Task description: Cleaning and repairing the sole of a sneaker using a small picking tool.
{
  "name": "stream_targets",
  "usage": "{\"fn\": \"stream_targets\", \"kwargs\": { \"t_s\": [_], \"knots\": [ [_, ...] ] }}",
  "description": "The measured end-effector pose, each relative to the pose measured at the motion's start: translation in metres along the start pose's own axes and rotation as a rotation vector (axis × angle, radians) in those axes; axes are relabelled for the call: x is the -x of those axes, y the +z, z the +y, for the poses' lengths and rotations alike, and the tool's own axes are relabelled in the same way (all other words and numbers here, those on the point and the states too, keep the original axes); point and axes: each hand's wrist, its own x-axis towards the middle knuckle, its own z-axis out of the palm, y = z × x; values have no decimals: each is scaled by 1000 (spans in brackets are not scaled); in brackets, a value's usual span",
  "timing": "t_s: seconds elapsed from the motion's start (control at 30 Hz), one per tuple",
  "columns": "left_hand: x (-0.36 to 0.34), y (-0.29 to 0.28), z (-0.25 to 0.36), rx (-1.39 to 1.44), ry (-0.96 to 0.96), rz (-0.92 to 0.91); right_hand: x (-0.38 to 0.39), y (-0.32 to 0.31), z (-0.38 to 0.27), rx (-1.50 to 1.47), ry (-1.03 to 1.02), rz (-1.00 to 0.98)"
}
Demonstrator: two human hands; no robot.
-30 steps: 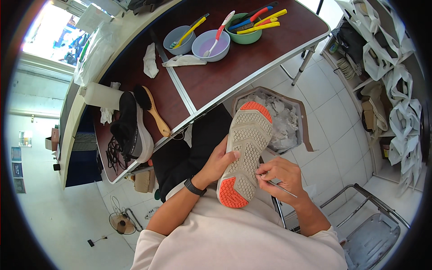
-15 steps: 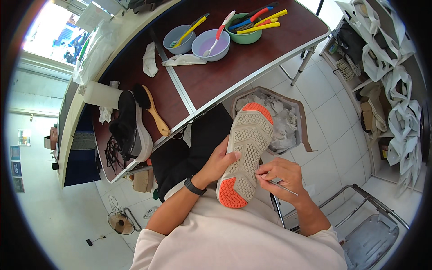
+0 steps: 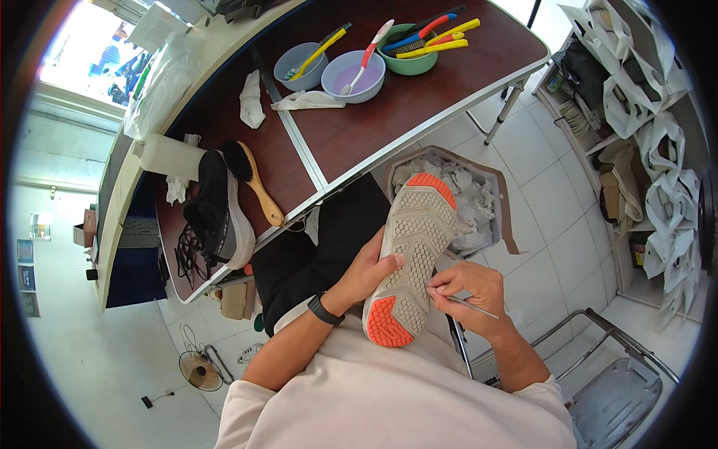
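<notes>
A shoe is held sole up over my lap, its beige patterned tread marked by orange patches at toe and heel. My left hand grips it from the left side, thumb lying on the sole. Pinched in my right hand is a thin metal pick; the fingertips rest at the sole's right edge, and its working tip is hidden or too small to make out. The matching black shoe stands on the table to the left, beside a wooden-handled brush and loose black laces.
On the dark red table are a blue-grey bowl, a lilac-filled bowl and a green bowl holding brushes. White cloths and a white bottle lie leftward. A bin of crumpled paper stands beyond the shoe; a metal-framed chair is right.
Hardly anything differs: the view has shifted very slightly. Both hands keep their hold on the shoe and the pick.
</notes>
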Motion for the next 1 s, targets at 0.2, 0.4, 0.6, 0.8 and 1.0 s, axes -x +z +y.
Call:
{"fn": "stream_targets", "kwargs": {
  "t_s": [0.2,0.4,0.6,0.8,1.0],
  "knots": [
    [1,1,0,-22,13,4,-1,8,-2,4,16,158],
    [-2,-3,0,-13,-27,13,6,-2,-5,-195,277,17],
    [-1,-5,-1,35,-35,28,10,5,-1,-245,296,90],
    [-2,-5,-2,34,-11,18,7,6,2,-171,116,104],
    [1,1,1,5,45,58,3,15,-2,-94,91,141]
  ]
}}
